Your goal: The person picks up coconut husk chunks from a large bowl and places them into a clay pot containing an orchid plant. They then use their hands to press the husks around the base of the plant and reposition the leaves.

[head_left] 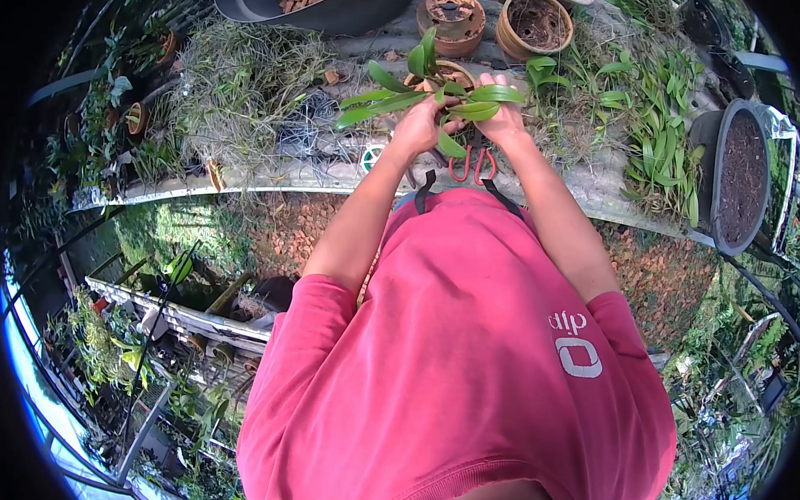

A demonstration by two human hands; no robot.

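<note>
The left hand (pixel 422 124) is closed on the leafy plant (pixel 453 88) near its base, leaves fanning out both ways. Leaves mask the right hand (pixel 501 121), its hold impossible to tell; a clay pot (pixel 455 69) sits just beyond.

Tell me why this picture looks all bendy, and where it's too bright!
In the head view, the bench edge curves and the corners go black, probably from a very wide lens; the head view's left edge glares blue-white; there too, sunlight pales the right hand.
</note>
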